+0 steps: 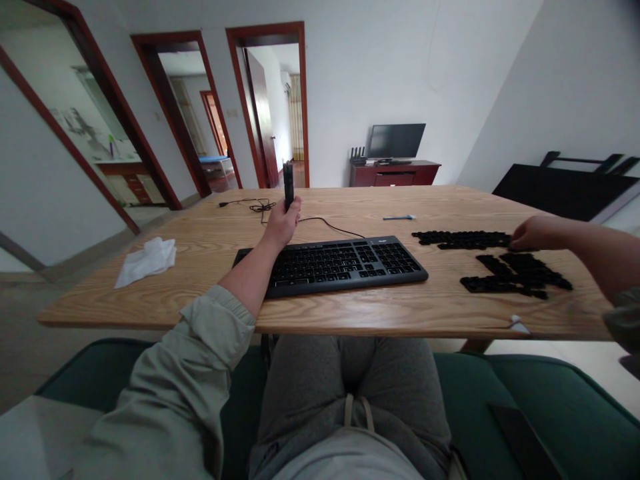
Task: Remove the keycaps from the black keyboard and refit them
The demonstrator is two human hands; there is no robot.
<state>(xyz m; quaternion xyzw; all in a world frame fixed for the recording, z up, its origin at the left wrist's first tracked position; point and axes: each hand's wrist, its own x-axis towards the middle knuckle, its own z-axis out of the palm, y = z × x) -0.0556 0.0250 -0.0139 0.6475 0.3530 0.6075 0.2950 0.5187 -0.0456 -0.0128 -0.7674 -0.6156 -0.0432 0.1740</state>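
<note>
My left hand (283, 223) reaches over the table past the keyboard and is closed round a slim black cylindrical device (289, 182) that it holds upright. A black keyboard (330, 265) lies in front of me near the table's front edge, its cable (260, 205) trailing away to the left. My right hand (531, 235) rests at the right end of rows of loose black keycaps (510, 263) laid out on the wood; its fingers are curled and pressed together at the keycaps, and I cannot make out what they hold.
The wooden table (210, 247) carries a crumpled white tissue (147, 261) at the left and a small blue-and-white tool (399, 217) behind the keyboard. A monitor on a red cabinet (395, 167) stands at the far wall. I sit on a green sofa (525, 400).
</note>
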